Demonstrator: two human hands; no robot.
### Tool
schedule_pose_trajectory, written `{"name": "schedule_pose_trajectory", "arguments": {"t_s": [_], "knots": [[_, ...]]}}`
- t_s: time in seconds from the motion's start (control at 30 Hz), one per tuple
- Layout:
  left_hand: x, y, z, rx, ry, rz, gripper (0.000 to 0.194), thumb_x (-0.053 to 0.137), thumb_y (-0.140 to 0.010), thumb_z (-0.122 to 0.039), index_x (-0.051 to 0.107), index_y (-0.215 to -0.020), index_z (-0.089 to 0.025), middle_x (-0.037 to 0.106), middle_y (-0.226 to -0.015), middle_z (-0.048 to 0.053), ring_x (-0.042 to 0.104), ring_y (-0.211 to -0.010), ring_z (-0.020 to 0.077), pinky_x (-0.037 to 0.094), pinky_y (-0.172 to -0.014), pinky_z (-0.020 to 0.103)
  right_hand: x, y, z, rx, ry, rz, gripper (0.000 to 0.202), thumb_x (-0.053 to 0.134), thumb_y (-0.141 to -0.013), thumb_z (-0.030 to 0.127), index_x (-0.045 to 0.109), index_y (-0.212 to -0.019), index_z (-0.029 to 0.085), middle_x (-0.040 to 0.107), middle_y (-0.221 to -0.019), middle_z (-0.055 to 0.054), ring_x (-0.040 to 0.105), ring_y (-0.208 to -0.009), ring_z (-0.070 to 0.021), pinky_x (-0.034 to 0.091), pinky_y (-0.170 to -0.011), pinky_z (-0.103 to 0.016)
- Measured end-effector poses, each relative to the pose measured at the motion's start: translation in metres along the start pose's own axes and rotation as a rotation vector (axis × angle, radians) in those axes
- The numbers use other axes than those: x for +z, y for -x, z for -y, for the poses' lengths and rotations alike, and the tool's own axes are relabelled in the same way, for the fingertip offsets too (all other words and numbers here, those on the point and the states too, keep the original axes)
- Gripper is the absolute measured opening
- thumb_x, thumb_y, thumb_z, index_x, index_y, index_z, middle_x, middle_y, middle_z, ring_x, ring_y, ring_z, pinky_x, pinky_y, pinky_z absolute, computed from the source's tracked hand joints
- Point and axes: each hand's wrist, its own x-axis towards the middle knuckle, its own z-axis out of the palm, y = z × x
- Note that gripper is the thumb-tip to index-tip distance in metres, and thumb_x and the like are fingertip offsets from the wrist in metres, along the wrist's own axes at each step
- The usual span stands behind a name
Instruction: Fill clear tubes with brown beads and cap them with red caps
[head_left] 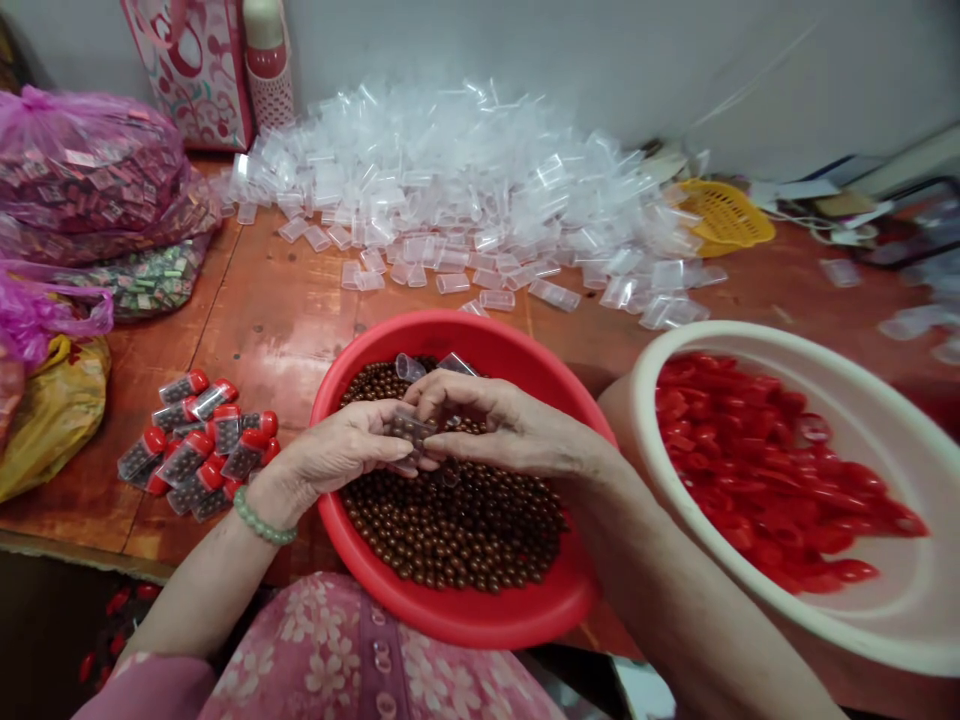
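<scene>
Beads [465, 530] lie in a basin [457, 632], between capped tubes [199, 440] left and a tub [757, 610] right.

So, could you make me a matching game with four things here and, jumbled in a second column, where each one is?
1. Brown beads
2. Red pieces
3. Bracelet
4. Yellow basket

A. On the left wrist
B. At the right end of the heap of clear tubes
C. In the red basin
D. In the white basin

Pairs: 1-C, 2-D, 3-A, 4-B
</scene>
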Motion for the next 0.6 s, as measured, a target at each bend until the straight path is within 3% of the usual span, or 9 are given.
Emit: {"name": "schedule_pose_trajectory", "arguments": {"t_s": [0.13, 0.3, 0.47, 0.6], "knots": [[-0.001, 0.000, 0.000, 0.024, -0.035, -0.039, 0.034, 0.078, -0.069, -0.024, 0.063, -0.098, -0.012, 0.069, -0.089, 0.006, 0.066, -0.082, 0.0136, 0.049, -0.078, 0.026, 0.000, -0.002, -0.002, 0.012, -0.047, -0.041, 0.020, 0.067, -0.083, 0.037, 0.057, -0.081, 0.019, 0.066, -0.095, -0.005, 0.061, -0.088, -0.0161, 0.052, -0.079, -0.031], [0.001, -0.002, -0.001, 0.054, -0.082, -0.091, 0.033, 0.076, -0.072, -0.027, 0.063, -0.099, -0.014, 0.068, -0.092, 0.006, 0.065, -0.087, 0.0144, 0.048, -0.080, 0.027, -0.010, 0.009, -0.013, 0.006, -0.068, -0.237, 0.019, 0.070, -0.080, 0.036, 0.064, -0.080, 0.018, 0.067, -0.092, -0.005, 0.062, -0.088, -0.0170, 0.050, -0.083, -0.032], [0.003, 0.000, 0.002, 0.247, -0.208, -0.252, 0.024, 0.074, -0.078, -0.027, 0.065, -0.098, -0.017, 0.069, -0.091, 0.002, 0.064, -0.087, 0.0117, 0.046, -0.086, 0.025, -0.030, 0.024, -0.026, 0.168, 0.063, -0.351, 0.029, 0.071, -0.077, 0.040, 0.068, -0.095, 0.018, 0.070, -0.093, -0.005, 0.064, -0.086, -0.0190, 0.051, -0.081, -0.033], [0.005, 0.006, -0.001, 0.331, -0.281, -0.189, 0.025, 0.070, -0.082, -0.032, 0.065, -0.104, -0.020, 0.071, -0.092, 0.002, 0.066, -0.087, 0.0130, 0.049, -0.085, 0.027, -0.036, 0.030, -0.036, 0.286, 0.253, -0.409, 0.021, 0.062, -0.082, 0.034, 0.068, -0.094, 0.018, 0.071, -0.090, -0.005, 0.064, -0.083, -0.0190, 0.051, -0.080, -0.033]]}}
